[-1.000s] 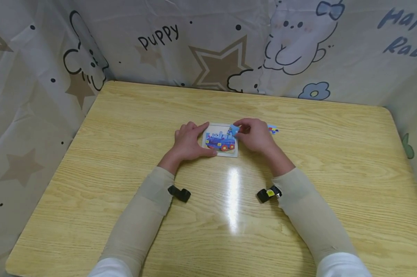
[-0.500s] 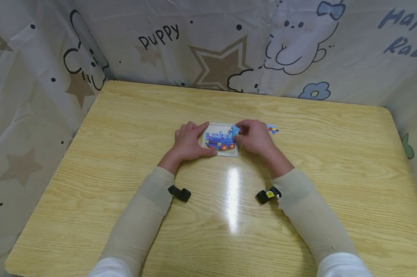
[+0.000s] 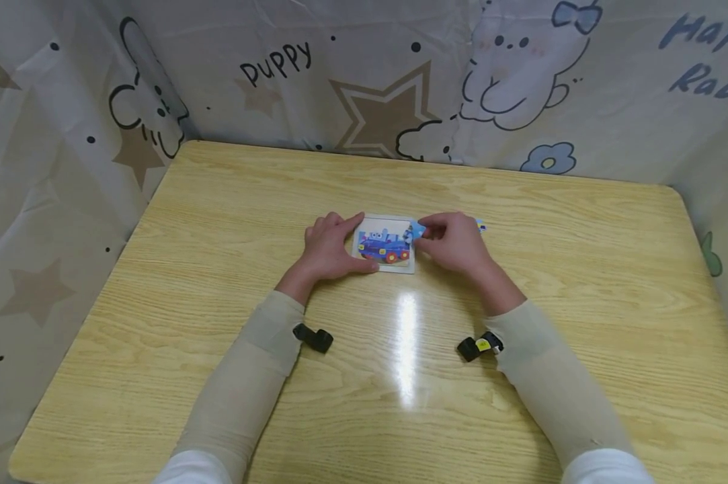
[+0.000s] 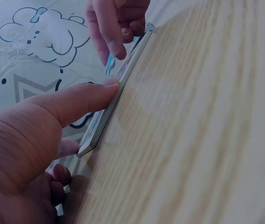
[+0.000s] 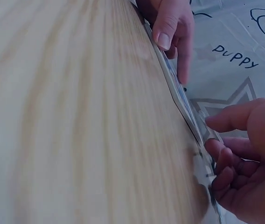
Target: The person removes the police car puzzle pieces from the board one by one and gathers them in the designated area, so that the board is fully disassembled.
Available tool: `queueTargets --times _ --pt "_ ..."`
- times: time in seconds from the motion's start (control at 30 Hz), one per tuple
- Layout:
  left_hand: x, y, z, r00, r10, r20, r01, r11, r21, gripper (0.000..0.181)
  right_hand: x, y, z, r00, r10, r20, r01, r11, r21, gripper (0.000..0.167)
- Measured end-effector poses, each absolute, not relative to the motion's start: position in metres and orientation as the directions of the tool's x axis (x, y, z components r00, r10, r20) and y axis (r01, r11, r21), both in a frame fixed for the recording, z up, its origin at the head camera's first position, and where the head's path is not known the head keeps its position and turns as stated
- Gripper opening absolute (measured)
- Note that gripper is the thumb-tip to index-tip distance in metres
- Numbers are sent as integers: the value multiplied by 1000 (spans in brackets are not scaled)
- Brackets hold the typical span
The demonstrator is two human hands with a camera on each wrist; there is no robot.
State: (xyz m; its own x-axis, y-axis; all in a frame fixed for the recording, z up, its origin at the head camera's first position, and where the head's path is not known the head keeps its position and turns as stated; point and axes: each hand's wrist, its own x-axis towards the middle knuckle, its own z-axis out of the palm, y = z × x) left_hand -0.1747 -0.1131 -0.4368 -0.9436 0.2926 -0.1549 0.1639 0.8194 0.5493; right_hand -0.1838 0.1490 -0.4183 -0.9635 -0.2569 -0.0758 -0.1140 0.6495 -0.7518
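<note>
A small jigsaw puzzle board (image 3: 394, 269) with a pale frame lies on the table, showing a blue vehicle with red wheels. Its upper part is pale. My left hand (image 3: 329, 250) holds the board at its left side, thumb along the near edge and forefinger at the far edge. With thumb and forefinger, my right hand (image 3: 457, 243) pinches a light blue puzzle piece (image 3: 418, 230) at the board's upper right corner. In the left wrist view, the left thumb (image 4: 83, 100) presses on the board's rim; the right fingers hover over its far end.
Just behind the right hand, another coloured puzzle piece (image 3: 481, 226) lies partly hidden on the wooden table (image 3: 364, 376). A curtain (image 3: 218, 87) printed with cartoon animals and stars hangs along the back and sides.
My right hand has shifted slightly right with the blue piece, turning it and covering more of the loose piece behind. The left hand and the board have stayed put.
</note>
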Motion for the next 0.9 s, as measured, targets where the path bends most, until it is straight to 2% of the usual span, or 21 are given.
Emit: queueTargets --times 0.33,0.5,0.63,0.9 --pt "-173 -113 -434 -942 300 -151 167 808 565 107 -172 189 -418 -981 -189 -35 -89 609 -788 30" --pt "-174 -113 -435 -942 299 -155 165 812 560 107 -168 210 -419 -984 -176 -25 -94 634 -768 25" --pt "-174 -114 -435 -942 297 -158 161 811 563 107 -166 222 -422 -976 -218 -13 -144 686 -714 26" --pt "-173 -114 -435 -942 299 -153 163 807 568 106 -161 234 -419 -937 -342 -73 -216 729 -650 27"
